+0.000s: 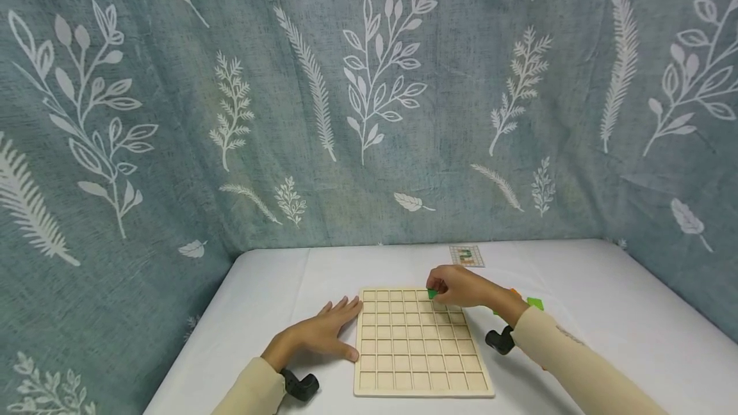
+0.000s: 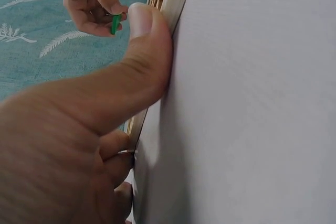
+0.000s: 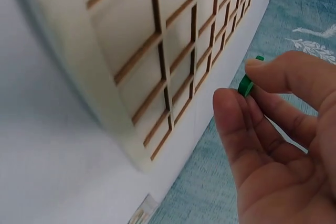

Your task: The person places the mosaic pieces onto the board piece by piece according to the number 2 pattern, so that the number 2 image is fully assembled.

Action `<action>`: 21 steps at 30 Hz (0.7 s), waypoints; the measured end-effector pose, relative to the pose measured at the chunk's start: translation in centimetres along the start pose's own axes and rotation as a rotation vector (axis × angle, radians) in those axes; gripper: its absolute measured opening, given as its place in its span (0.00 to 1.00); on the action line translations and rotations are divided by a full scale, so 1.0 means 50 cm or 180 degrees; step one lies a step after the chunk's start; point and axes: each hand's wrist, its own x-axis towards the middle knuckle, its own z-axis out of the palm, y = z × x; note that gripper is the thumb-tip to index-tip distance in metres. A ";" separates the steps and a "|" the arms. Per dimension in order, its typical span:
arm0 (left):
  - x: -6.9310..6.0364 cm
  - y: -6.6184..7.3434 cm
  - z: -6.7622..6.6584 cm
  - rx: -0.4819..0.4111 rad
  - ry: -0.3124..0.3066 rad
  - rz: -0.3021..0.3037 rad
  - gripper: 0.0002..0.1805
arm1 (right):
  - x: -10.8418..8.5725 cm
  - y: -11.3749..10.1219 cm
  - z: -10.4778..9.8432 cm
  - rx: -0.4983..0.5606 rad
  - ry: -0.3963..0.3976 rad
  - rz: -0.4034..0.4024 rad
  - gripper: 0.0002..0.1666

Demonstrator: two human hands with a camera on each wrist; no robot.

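A pale wooden grid board (image 1: pixel 401 364) with square recesses lies flat on the white table. Above its far right part, my right hand (image 1: pixel 461 287) pinches a small green square tile (image 1: pixel 432 294) between thumb and fingers. In the right wrist view the green tile (image 3: pixel 245 84) is seen nearly edge-on, apart from the board. My left hand (image 1: pixel 325 332) lies with fingers spread at the board's left edge. Its thumb (image 2: pixel 140 51) touches the board's side in the left wrist view.
A small card (image 1: pixel 467 256) with a printed grid pattern lies behind the board. To the right, a light green tile (image 1: pixel 535 303) and an orange piece (image 1: pixel 515 292) lie partly behind my right forearm. A patterned curtain (image 1: pixel 323 107) hangs beyond the table (image 1: pixel 271 293).
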 end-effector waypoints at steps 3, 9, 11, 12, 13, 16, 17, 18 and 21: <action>-0.001 -0.002 0.000 0.0008 -0.0006 0.0001 0.62 | 0.009 0.000 0.010 0.0011 -0.0027 0.0037 0.09; 0.001 -0.002 0.000 0.0007 -0.0012 -0.0008 0.61 | 0.017 -0.004 0.021 0.0121 -0.0073 0.0144 0.11; 0.002 -0.001 -0.001 0.0009 -0.0010 -0.0021 0.61 | 0.019 -0.006 0.023 0.0132 -0.0068 0.0154 0.12; 0.002 0.000 -0.002 0.0007 -0.0010 -0.0023 0.61 | 0.020 -0.007 0.024 0.0133 -0.0067 0.0157 0.12; 0.002 0.001 -0.002 -0.0002 -0.0009 -0.0021 0.61 | 0.020 -0.008 0.026 0.0131 -0.0067 0.0157 0.12; 0.003 0.001 -0.002 0.0010 0.0000 -0.0013 0.61 | 0.024 -0.007 0.032 0.0091 -0.0077 0.0122 0.11; 0.003 0.001 -0.002 0.0003 0.0002 -0.0017 0.61 | 0.025 -0.006 0.035 0.0079 -0.0090 0.0113 0.10; 0.003 0.001 -0.001 0.0003 0.0007 -0.0022 0.61 | 0.027 -0.006 0.038 0.0062 -0.0096 0.0106 0.10; 0.002 -0.001 0.000 -0.0024 0.0009 -0.0036 0.61 | 0.031 -0.004 0.045 0.0025 -0.0110 0.0115 0.09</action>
